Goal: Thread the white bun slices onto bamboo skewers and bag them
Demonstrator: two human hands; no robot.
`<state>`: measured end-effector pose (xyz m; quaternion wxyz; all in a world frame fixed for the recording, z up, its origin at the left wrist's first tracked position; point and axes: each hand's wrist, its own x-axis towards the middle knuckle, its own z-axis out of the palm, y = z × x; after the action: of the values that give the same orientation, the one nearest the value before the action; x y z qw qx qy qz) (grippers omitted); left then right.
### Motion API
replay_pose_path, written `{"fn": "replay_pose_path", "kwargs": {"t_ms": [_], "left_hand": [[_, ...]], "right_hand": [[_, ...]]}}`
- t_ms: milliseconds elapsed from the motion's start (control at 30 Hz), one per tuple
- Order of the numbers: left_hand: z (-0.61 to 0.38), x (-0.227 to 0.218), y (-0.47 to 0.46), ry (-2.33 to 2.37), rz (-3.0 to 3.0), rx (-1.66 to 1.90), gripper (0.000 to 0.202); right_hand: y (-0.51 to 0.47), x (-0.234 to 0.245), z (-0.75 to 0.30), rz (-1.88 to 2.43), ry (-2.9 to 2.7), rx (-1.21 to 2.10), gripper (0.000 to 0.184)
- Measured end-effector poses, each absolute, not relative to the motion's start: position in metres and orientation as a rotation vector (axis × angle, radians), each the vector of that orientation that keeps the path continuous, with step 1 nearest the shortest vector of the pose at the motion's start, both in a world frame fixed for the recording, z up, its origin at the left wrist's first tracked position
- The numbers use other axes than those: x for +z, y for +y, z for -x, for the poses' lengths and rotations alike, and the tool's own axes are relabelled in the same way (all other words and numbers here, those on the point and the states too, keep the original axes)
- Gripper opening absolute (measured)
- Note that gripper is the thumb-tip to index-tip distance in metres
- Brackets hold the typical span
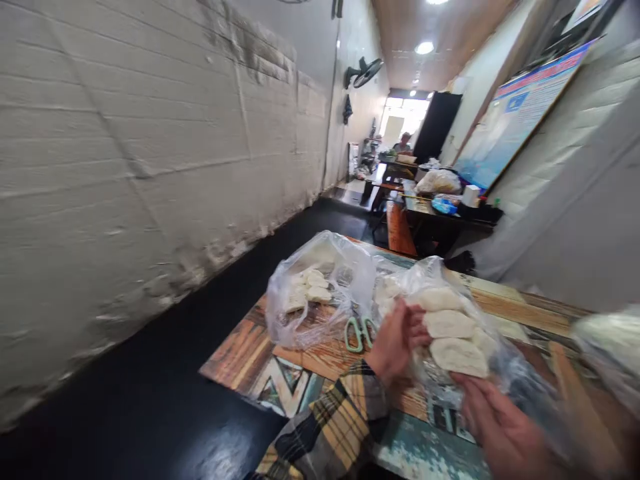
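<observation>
Flat white bread rounds (453,325) lie overlapping in a clear plastic bag (429,270) on the wood-patterned table (240,347). My right hand (505,417) pinches the near edge of the closest bread round (459,357) between thumb and fingers. At the bag's left side, my left hand (395,340) has its fingers curled against the plastic, beside the bread. Further left, a second clear plastic bag (325,257) stands open with smaller white bread pieces (313,285) inside. Scissors with pale green handles (354,335) lie between this bag and my left hand, their blades hidden.
A blurred plastic bag (607,340) with pale contents sits at the right edge. A grey wall (150,147) and dark floor (165,353) run along the left. Beyond are a bench (399,229), a loaded table (425,207) and a seated person (403,143).
</observation>
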<state>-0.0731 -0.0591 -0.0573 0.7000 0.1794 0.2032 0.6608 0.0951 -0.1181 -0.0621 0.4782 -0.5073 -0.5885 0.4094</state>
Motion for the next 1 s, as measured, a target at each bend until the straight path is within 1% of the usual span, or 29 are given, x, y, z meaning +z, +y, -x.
{"fn": "replay_pose_path", "kwargs": {"t_ms": [67, 200, 300, 600, 700, 867, 1000], "left_hand": [[0.077, -0.049, -0.063, 0.385, -0.407, 1.486, 0.049], [0.078, -0.041, -0.067, 0.367, -0.547, 1.506, 0.049], [0.074, -0.039, -0.069, 0.395, -0.563, 1.525, 0.048], [0.073, -0.037, -0.07, 0.341, -0.536, 1.557, 0.045], [0.073, -0.038, -0.07, 0.339, -0.534, 1.557, 0.043], [0.072, -0.039, -0.07, 0.345, -0.529, 1.559, 0.042], [0.071, -0.04, -0.07, 0.334, -0.521, 1.56, 0.045]], "right_hand": [[-0.117, -0.068, -0.091, 1.227, -1.494, 1.06, 0.036], [-0.119, -0.086, -0.086, 1.261, -1.58, 0.963, 0.037], [-0.123, -0.093, -0.084, 1.268, -1.569, 0.953, 0.037], [-0.121, -0.107, -0.082, 1.238, -1.288, 1.155, 0.041], [-0.122, -0.109, -0.081, 1.24, -1.202, 1.196, 0.042], [-0.125, -0.101, -0.081, 1.203, -1.287, 1.27, 0.036], [-0.125, -0.097, -0.08, 1.207, -1.327, 1.208, 0.041]]}}
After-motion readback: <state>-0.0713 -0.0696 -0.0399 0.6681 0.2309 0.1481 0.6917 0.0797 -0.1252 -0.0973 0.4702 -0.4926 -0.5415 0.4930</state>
